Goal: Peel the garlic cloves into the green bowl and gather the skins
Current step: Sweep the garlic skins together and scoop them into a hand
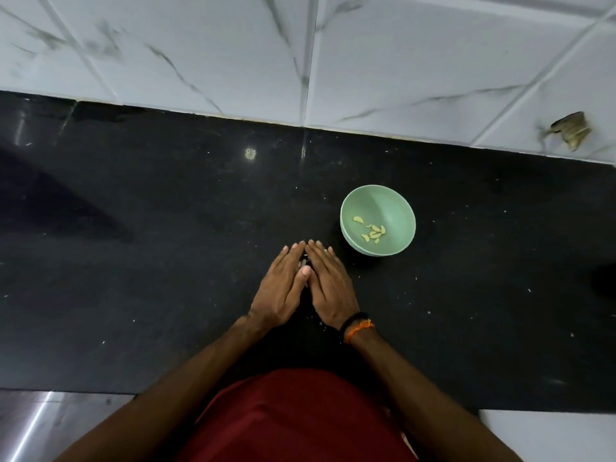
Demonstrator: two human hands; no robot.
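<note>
The garlic skins (304, 261) showed only as a pale sliver between our hands on the black countertop (166, 261). Our left hand (281, 283) and right hand (328, 283) lay flat, fingers straight, tips touching. To gather well, we judged, we should keep both palm edges down and sweep inward. The peeled cloves (373, 232) sat in the green bowl (393, 201) just right.
</note>
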